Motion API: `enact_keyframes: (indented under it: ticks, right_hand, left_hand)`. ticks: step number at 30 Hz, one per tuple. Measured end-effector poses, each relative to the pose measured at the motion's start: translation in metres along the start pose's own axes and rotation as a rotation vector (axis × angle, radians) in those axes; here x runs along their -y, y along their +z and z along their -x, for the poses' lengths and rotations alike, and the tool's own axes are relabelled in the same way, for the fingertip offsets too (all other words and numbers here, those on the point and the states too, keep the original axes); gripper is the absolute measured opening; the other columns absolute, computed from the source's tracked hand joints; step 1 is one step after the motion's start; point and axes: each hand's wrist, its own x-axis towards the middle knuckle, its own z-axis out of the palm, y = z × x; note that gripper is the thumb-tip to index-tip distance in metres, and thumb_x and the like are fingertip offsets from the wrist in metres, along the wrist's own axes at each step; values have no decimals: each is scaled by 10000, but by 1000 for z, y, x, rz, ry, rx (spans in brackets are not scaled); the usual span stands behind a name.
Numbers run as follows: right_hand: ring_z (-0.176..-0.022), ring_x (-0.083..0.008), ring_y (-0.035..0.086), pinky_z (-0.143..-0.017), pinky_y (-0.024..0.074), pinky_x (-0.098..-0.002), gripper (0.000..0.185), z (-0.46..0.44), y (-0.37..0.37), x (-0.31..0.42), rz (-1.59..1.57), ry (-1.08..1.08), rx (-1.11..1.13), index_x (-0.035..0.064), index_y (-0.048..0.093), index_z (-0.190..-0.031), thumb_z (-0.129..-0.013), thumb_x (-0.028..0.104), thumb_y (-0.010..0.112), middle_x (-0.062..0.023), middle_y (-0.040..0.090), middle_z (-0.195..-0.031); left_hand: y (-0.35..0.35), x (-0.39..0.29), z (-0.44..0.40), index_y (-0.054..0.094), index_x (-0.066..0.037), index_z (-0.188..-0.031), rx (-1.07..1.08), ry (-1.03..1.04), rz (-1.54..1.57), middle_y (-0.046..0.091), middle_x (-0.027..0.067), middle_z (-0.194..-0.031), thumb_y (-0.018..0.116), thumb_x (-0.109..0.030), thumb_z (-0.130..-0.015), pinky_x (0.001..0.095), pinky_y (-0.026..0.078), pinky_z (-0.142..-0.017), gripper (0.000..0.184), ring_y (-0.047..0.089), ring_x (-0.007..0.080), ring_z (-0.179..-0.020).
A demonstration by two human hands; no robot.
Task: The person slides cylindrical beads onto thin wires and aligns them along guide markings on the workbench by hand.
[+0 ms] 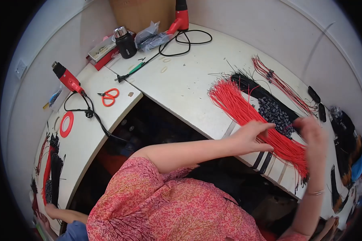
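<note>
pale walls (245, 22) surround a white, angled worktop (189, 106); a wall socket (21, 69) sits far left.

On the right side of the table (189, 104), my camera lets me see a bunch of wires (237, 100) near the front edge. A second bunch (247, 83) lies behind it, and a pile of tubes (273, 114) sits between the two. Over on the left, I see scissors (109, 97) to the right of a heat gun (70, 81). A tape roll (63, 124) lies in front of that. Farther back, a bottle (126, 45) stands beside a box (104, 60).
</note>
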Motion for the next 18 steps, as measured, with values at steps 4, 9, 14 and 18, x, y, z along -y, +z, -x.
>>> enact_keyframes:
  ticks: [4,9,14,18]
  right_hand:
    - [-584,-114,430,-558,364,-268,97,69,48,-19,-7,98,203,-23,670,-861,-911,36,612,-16,564,-676]
    - [-576,-101,413,-551,340,-245,108,99,20,-39,30,172,144,-17,666,-844,-915,39,607,-1,535,-644]
    - [-563,-95,400,-542,327,-235,105,104,13,-33,-167,184,-71,-14,669,-842,-913,42,617,6,529,-628]
    - [-558,-95,396,-537,323,-232,96,116,20,-25,-219,189,26,-12,668,-842,-909,41,624,8,528,-626]
  left_hand:
    - [-2,-3,17,593,23,-1298,-45,-494,980,630,63,-865,695,-240,-958,214,420,-534,442,544,106,-616]
    - [-16,-27,25,634,6,-1172,-335,-595,1138,576,46,-760,662,-200,-977,191,373,-495,285,517,89,-596]
    - [9,-49,51,643,5,-1154,-15,-639,947,545,29,-703,639,-210,-989,179,334,-470,271,484,78,-570]
    - [29,-42,34,663,7,-1143,257,-624,1195,559,25,-719,612,-191,-1003,164,295,-459,248,437,51,-551]
